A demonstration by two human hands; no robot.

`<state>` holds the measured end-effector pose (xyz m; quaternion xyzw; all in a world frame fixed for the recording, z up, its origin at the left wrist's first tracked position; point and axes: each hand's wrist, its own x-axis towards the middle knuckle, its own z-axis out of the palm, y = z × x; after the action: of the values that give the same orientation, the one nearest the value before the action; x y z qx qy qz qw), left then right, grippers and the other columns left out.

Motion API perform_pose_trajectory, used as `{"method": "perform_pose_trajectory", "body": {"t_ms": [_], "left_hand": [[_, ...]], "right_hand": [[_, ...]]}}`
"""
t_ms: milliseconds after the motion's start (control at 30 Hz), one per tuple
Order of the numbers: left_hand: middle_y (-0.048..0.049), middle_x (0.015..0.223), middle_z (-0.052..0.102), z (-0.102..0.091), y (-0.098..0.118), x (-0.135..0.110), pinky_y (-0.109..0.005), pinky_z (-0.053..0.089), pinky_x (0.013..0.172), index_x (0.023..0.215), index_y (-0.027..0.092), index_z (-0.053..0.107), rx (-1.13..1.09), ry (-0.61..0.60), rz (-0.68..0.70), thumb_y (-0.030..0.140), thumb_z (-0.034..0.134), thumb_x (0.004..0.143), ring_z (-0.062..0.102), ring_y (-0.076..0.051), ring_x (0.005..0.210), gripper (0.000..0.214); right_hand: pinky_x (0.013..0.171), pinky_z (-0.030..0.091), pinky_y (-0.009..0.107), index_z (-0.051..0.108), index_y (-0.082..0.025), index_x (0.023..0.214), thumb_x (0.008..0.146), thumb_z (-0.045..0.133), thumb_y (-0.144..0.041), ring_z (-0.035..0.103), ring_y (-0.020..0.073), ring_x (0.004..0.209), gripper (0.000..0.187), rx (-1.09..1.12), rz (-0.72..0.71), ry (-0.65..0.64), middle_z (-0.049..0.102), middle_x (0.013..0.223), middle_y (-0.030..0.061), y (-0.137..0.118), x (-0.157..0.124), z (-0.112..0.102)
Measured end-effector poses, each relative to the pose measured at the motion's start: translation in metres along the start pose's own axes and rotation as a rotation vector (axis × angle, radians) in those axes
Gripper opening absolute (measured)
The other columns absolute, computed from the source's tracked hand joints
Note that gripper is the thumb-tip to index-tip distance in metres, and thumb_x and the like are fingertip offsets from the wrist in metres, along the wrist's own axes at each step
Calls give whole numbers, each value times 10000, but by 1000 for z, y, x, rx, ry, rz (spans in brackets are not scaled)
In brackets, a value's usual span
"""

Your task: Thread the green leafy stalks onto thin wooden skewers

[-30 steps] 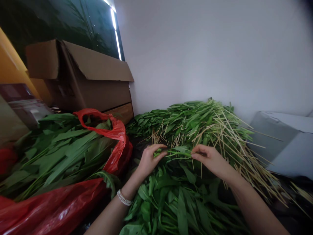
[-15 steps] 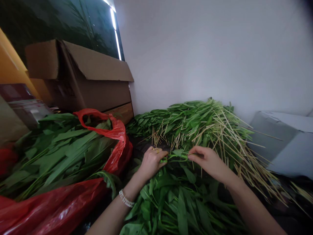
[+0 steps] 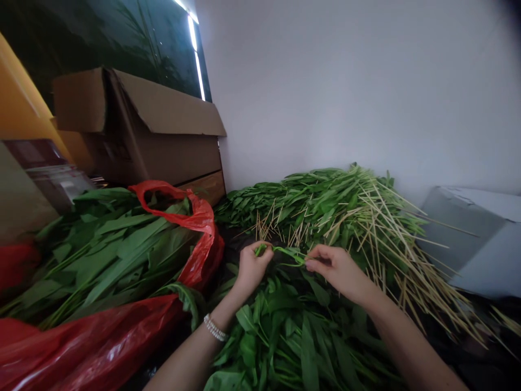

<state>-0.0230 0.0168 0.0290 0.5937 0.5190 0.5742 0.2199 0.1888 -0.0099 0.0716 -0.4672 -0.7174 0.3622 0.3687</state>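
Note:
My left hand [image 3: 250, 267] is closed in a fist round one end of a thin green stem [image 3: 283, 251]. My right hand [image 3: 336, 267] pinches the other end of that stem between thumb and fingers. The stem stretches between the two hands just above a heap of loose green leaves [image 3: 293, 331]. Behind the hands lies a big pile of leafy stalks with pale stick-like stems [image 3: 358, 217]. A beaded bracelet [image 3: 214, 328] is on my left wrist.
A red plastic bag [image 3: 191, 228] full of long green leaves [image 3: 109, 244] lies at the left. Behind it stand brown cardboard boxes [image 3: 150, 130]. A grey box [image 3: 472, 233] sits at the right against the white wall.
Both hands have drawn closer together and slightly left. The left hand has closed from loose fingers into a fist on the stem. The view has shifted a little.

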Motion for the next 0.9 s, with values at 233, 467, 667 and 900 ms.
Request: {"method": "perform_pose_trajectory", "body": {"t_ms": [233,467,667,900], "left_hand": [[-5,648,604,-22,-20,25,-228,439,608,738,152,633,-26,207,-37,241,450,791,567,-150,658,210],[-59,920,601,-18,0,12,-305,439,838,836,186,665,98,148,236,248,474,893,567,-192,909,209],[-2,758,593,-22,6,5,-253,439,730,947,196,567,63,-1,250,303,380,969,573,-148,736,217],[-27,848,690,-18,14,-1,-242,456,746,877,184,654,143,-309,349,310,597,881,629,-155,786,138]], "right_hand": [[682,456,305,630,-204,745,751,607,-345,608,182,693,143,-108,20,20,673,723,10,19,-3,-18],[652,445,294,639,-205,750,708,636,-320,577,170,670,123,-88,-17,88,642,719,-3,27,0,-23],[693,454,306,652,-201,754,708,639,-359,601,186,713,165,-78,5,120,667,757,11,23,1,-24],[699,454,297,662,-203,788,729,626,-339,604,182,726,152,-95,18,112,678,785,13,27,2,-24]]}}
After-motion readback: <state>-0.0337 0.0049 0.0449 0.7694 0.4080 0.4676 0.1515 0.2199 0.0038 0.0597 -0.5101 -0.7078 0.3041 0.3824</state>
